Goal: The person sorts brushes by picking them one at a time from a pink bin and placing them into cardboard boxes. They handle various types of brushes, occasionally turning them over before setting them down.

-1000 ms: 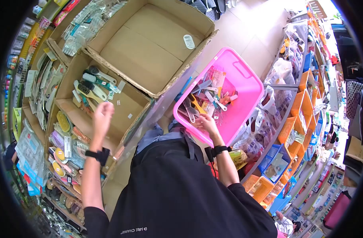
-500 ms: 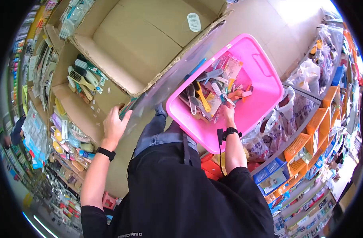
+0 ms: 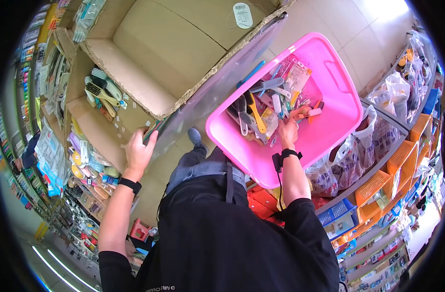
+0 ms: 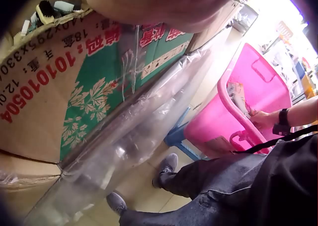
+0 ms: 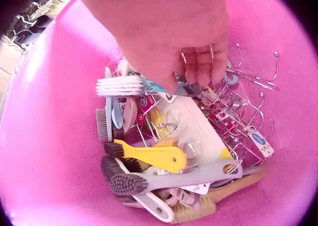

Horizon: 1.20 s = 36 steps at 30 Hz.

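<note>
My left hand (image 3: 139,155) holds the rim of an open cardboard box (image 3: 130,109), thumb and fingers on either side of the edge in the head view. Brushes (image 3: 101,92) lie inside this box. Deep in a pink plastic tub (image 3: 342,114) is my right hand (image 3: 287,134). In the right wrist view its fingers curl over the blue handle of a white-bristled brush (image 5: 119,86); part of the grip is hidden behind the hand. Around it are a yellow brush (image 5: 159,156), a grey brush (image 5: 184,178) and several metal hooks (image 5: 256,109).
A larger cardboard box (image 3: 169,48) stands ahead, with clear plastic sheeting (image 4: 149,117) along its side. Bagged goods (image 3: 349,155) and orange baskets (image 3: 371,185) line the right. Brushes and packets crowd the left shelf (image 3: 83,160). A blue stool (image 4: 181,141) is beside the tub.
My left hand has come down from above the brushes to the box rim. My right hand has reached further into the tub, onto the white-bristled brush. The view has shifted.
</note>
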Tool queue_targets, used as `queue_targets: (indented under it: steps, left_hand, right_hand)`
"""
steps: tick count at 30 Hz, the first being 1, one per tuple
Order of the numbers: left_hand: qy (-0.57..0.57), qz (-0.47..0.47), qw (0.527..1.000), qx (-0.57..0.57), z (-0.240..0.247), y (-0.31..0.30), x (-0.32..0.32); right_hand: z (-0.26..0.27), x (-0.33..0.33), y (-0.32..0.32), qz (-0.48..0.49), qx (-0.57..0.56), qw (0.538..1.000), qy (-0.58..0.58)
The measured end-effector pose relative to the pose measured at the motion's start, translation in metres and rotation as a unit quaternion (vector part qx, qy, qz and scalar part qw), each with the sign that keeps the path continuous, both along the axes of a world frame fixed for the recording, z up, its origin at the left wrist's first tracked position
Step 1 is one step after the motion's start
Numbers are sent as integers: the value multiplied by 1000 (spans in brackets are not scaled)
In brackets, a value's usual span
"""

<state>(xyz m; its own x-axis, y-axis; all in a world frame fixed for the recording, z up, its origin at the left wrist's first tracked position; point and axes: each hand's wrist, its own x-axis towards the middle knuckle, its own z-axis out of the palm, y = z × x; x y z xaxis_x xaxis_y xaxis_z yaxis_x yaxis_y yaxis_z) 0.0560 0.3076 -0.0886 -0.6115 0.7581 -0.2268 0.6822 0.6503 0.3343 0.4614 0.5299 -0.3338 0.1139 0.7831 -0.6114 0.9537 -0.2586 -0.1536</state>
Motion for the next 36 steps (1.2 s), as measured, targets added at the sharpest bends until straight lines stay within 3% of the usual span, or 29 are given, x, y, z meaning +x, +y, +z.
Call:
queue_targets:
  steps: [5, 8, 11, 14, 17, 20, 23, 27, 30, 33, 35, 36]
  left_hand:
    - [15, -5, 1000, 8, 0, -3, 0]
    - [16, -1, 1000, 7, 0, -3, 1]
    - [22, -5, 1000, 7, 2, -3, 3]
    - [27, -10, 1000, -7, 7, -2, 3]
    - [32, -21, 999, -3, 4, -6, 1]
    - [25, -24, 999, -15, 5, -9, 0]
    - [3, -26, 1000, -2, 7, -13, 0]
    - [-38, -42, 998, 21, 7, -21, -5]
    - [-60, -59, 992, 92, 1, -27, -12]
    - [-43, -116, 964, 234, 36, -24, -8]
    - [-160, -128, 941, 271, 56, -24, -3]
    - [-309, -89, 917, 236, 61, -26, 2]
  right_hand:
    - [8, -15, -16, 3, -22, 1000, 8]
    - [-10, -16, -28, -49, -16, 999, 6]
    - [-27, -4, -31, -36, 17, 999, 27]
    - [-27, 1, -21, -29, 0, 996, 87]
    - [-43, 6, -22, -130, -11, 970, 205]
    - [-7, -9, -22, -263, -43, 910, 318]
    - [12, -7, -30, -357, -82, 796, 482]
    - [128, -42, -51, -387, -70, 698, 598]
    - [190, -67, -73, -310, -53, 703, 637]
    - [259, -113, -98, -234, -57, 733, 636]
    - [289, -145, -115, -205, -84, 723, 655]
    - [295, -157, -122, -185, -112, 729, 649]
